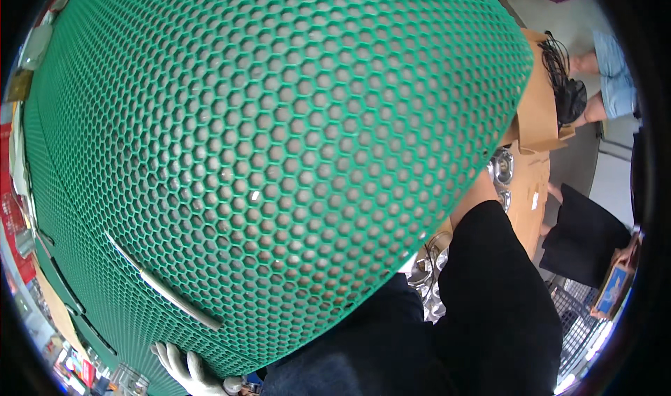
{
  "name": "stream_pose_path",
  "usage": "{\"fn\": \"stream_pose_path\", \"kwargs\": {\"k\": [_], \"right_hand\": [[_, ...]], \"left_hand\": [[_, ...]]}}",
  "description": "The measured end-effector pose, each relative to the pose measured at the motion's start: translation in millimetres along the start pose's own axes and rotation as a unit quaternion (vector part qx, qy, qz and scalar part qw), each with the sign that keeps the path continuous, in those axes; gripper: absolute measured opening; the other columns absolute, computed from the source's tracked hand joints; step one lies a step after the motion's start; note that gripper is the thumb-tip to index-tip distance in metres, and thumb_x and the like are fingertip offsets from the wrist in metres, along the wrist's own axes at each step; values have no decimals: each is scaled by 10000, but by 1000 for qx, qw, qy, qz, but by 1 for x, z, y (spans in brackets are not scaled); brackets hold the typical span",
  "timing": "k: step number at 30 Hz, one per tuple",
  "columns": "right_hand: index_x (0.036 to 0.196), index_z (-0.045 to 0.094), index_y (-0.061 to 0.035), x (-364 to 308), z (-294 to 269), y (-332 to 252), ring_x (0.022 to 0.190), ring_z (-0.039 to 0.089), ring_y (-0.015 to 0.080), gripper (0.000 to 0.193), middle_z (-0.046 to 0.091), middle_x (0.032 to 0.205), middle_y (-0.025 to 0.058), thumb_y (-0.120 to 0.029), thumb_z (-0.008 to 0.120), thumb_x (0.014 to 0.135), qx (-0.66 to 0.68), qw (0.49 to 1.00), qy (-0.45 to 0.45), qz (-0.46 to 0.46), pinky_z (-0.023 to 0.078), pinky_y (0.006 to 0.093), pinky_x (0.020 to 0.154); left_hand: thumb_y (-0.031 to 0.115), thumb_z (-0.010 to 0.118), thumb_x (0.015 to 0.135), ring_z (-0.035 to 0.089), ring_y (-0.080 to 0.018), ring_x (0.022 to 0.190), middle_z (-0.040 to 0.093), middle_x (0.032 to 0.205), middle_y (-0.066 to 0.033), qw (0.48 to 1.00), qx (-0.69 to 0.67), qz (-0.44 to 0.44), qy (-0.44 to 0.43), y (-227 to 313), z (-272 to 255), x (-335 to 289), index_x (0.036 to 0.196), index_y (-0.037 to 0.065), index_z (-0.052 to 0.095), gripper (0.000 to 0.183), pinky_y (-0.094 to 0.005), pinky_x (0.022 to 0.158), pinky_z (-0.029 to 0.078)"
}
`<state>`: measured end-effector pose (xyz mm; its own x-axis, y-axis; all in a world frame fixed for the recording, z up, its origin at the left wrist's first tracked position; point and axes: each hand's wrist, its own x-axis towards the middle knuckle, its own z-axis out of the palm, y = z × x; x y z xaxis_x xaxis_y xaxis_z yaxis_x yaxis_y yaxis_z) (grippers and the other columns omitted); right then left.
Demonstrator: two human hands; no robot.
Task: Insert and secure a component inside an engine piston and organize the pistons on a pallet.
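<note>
A large green honeycomb mesh mat [300,158] fills most of the view, its curved right edge raised in front of me. My left hand [183,369], in a white glove, is at the mat's lower left edge, fingers stretched out and apart against it. My right hand [478,195] is behind the mat's right edge; only its wrist side shows below the black sleeve, and the fingers are hidden. On the mat's lower left part lies a slim, pale, slightly curved stick-like tool [171,292] with a thin pointed end. A small white scrap [256,195] sits near the middle.
Shiny metal parts [502,165] lie on cardboard at the right, with more metal pieces [435,277] beside my sleeve. An open cardboard box [535,127] holds black cables [556,60]. Other people stand at the right; one wears light-blue shorts [615,78]. A black mesh crate [573,319] is lower right.
</note>
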<state>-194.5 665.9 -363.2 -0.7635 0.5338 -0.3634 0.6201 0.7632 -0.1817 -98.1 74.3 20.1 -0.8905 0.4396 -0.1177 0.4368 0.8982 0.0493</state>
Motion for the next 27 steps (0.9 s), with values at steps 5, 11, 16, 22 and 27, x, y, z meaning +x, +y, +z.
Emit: {"fn": "stream_pose_path", "kwargs": {"k": [5,11,16,22,27], "right_hand": [[1282,569,-161,-10,8,7,963,633,402,549,594,1135,257,-415,667,805,-7,999,-41,-20,509,463,899],[1269,577,-153,-51,-3,17,952,634,404,552,605,1103,260,-406,675,788,29,994,-53,-97,511,459,896],[1220,612,-160,-156,-93,-56,941,635,409,547,632,997,257,-369,687,721,42,982,-57,-176,517,444,887],[1023,707,-249,-297,-207,-63,946,608,377,346,586,1000,165,-195,755,685,-90,968,13,-233,524,469,808],[951,733,-214,-403,-305,-124,1034,597,375,362,592,1161,162,-137,771,600,-172,922,91,-335,502,448,894]], "left_hand": [[712,309,904,346,-546,1319,357,1436,-303,998,5,41,52,-23,24,-18,1454,53,308,858,-728,1075,207],[764,386,848,357,-549,1288,390,1378,-290,1000,-17,-5,5,-5,7,0,1329,33,424,875,-718,1071,220],[774,475,803,407,-512,1242,455,1309,-264,999,-31,-27,31,-3,7,-4,1235,31,543,863,-701,1065,238],[637,582,810,424,-482,1252,470,1327,-245,994,-84,32,63,-4,-9,-2,1247,45,562,736,-640,1083,273],[494,644,818,509,-433,1187,550,1255,-201,974,-145,80,155,-32,-18,-54,1184,49,600,578,-580,1045,358]]}}
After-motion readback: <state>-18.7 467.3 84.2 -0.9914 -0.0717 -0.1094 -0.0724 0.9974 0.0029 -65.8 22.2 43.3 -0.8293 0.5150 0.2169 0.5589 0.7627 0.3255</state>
